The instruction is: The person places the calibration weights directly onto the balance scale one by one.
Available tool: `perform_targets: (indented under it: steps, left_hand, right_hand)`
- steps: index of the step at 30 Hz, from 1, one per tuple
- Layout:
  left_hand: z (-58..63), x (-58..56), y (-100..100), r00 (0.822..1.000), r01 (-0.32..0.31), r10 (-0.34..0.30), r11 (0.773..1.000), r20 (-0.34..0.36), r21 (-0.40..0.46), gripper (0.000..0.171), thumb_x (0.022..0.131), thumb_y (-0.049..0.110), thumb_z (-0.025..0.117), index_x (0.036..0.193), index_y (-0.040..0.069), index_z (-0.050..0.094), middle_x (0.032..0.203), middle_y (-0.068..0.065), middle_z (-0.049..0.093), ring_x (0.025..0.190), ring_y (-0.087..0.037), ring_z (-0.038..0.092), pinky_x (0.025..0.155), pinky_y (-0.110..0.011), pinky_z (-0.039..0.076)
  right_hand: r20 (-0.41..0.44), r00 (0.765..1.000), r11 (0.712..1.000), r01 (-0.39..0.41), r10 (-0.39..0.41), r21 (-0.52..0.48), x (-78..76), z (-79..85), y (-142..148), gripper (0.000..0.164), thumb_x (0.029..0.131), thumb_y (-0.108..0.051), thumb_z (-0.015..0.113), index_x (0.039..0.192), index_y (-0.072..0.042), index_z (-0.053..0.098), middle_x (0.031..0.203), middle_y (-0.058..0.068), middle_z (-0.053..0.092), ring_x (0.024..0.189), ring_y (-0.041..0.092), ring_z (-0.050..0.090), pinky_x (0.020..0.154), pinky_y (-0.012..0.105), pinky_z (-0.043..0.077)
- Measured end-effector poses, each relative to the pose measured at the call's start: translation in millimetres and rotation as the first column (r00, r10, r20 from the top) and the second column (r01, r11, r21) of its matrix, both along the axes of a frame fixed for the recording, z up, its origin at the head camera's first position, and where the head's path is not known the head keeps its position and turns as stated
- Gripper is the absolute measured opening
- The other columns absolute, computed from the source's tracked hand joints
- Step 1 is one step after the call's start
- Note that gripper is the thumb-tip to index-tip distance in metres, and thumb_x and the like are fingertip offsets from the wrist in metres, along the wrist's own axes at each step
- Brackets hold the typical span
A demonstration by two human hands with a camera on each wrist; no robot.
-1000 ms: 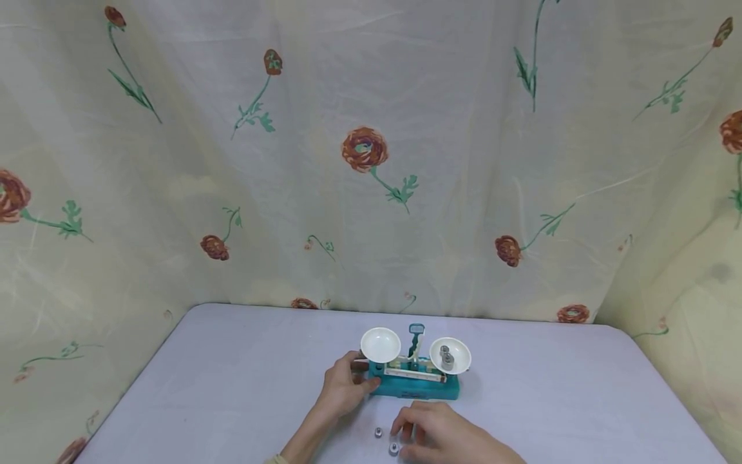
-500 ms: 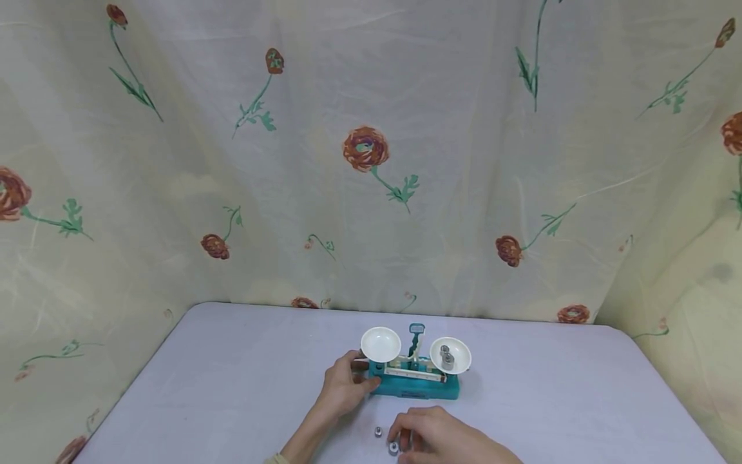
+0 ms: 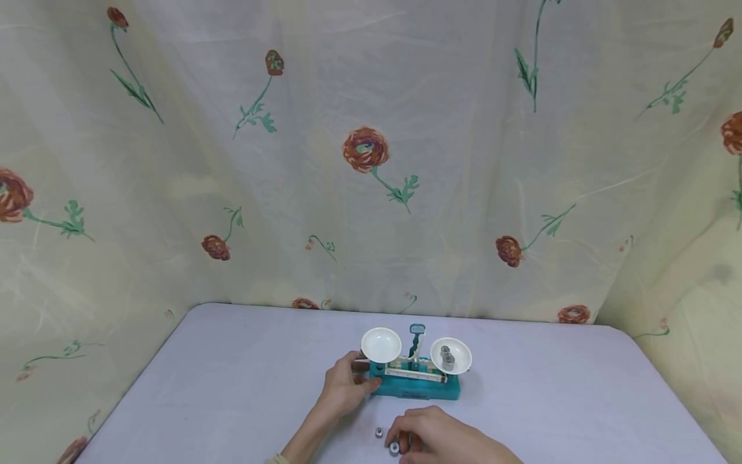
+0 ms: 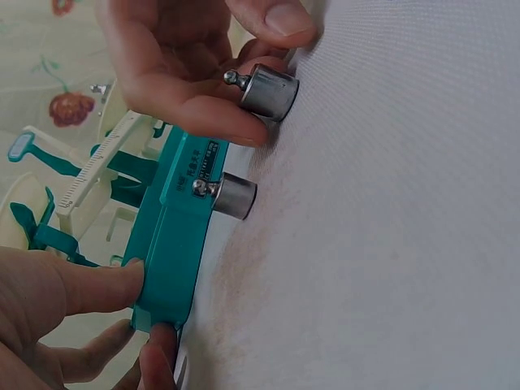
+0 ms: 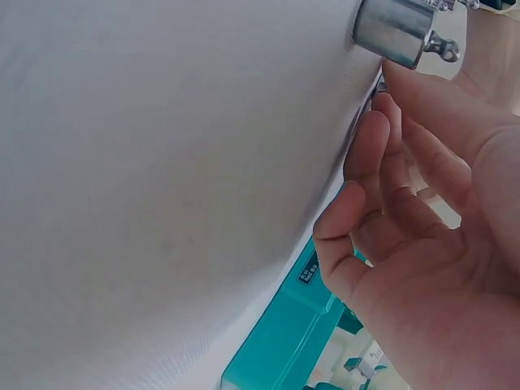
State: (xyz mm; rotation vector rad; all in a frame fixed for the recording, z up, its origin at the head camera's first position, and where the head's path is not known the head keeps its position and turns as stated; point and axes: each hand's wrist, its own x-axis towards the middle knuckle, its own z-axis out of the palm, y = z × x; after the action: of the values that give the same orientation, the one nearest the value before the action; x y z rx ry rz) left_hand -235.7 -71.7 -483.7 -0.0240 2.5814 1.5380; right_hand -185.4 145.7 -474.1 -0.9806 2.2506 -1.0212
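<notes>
A teal balance scale (image 3: 414,385) with two white pans stands on the white cloth. My left hand (image 3: 344,386) grips the left end of its base, thumb in front and fingers behind. Two metal weights sit in the right pan (image 3: 462,361). In front of the scale stand a smaller weight (image 3: 379,432) and a larger knobbed weight (image 4: 270,92). My right hand (image 3: 436,435) is loosely bent around the larger one, index finger beside it. In the left wrist view, the thumb (image 4: 286,19) stands apart from that weight.
The left pan (image 3: 380,345) holds nothing. A pointer post (image 3: 416,338) rises at the scale's centre, behind the white beam (image 3: 415,374). A floral curtain (image 3: 365,193) hangs behind the table (image 3: 243,374) and along both sides.
My right hand has moved slightly left and closer around the larger weight. The left hand, scale and weights keep their places.
</notes>
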Motion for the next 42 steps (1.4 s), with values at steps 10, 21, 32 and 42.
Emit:
perform_targets:
  steps: [10,21,32,42]
  left_hand:
    - [-0.5,0.0,0.1,1.0,0.012,-0.012,1.0,0.002,0.001,0.057,0.093,0.011,0.083,0.144,0.001,0.059,0.135,-0.022,0.07,0.105,-0.024,0.067,0.092,-0.044,0.061]
    - [-0.7,0.4,0.8,1.0,0.004,-0.004,1.0,-0.006,0.0,0.056,0.093,0.011,0.084,0.143,0.001,0.061,0.134,-0.022,0.071,0.105,-0.025,0.068,0.093,-0.044,0.062]
    - [0.8,1.2,0.7,1.0,0.011,-0.011,1.0,-0.004,0.003,0.057,0.093,0.011,0.083,0.144,0.001,0.059,0.133,-0.022,0.071,0.106,-0.026,0.069,0.092,-0.045,0.062]
    - [0.1,1.4,-0.5,1.0,0.008,-0.008,1.0,-0.007,0.005,0.057,0.093,0.011,0.083,0.144,0.0,0.059,0.133,-0.023,0.071,0.106,-0.025,0.069,0.092,-0.045,0.062]
  right_hand:
    - [0.014,1.0,1.0,0.003,-0.003,0.017,0.6,-1.8,-1.2,0.014,0.102,-0.013,0.072,0.114,-0.017,0.077,0.084,-0.019,0.061,0.078,-0.01,0.054,0.073,0.014,0.052]
    - [0.058,0.998,0.999,0.027,-0.028,0.017,0.8,-2.0,-1.0,0.012,0.103,-0.014,0.071,0.113,-0.019,0.077,0.084,-0.018,0.062,0.078,-0.008,0.054,0.074,0.014,0.051]
    - [0.051,0.998,0.999,0.023,-0.026,0.044,3.5,0.9,-0.9,0.011,0.104,-0.015,0.07,0.112,-0.019,0.077,0.087,-0.019,0.063,0.079,-0.008,0.055,0.076,0.014,0.051]
    - [-0.08,0.994,0.997,-0.064,0.067,0.039,-5.9,-12.0,7.4,0.011,0.105,-0.02,0.07,0.115,-0.019,0.075,0.088,-0.018,0.063,0.081,-0.01,0.055,0.075,0.015,0.053]
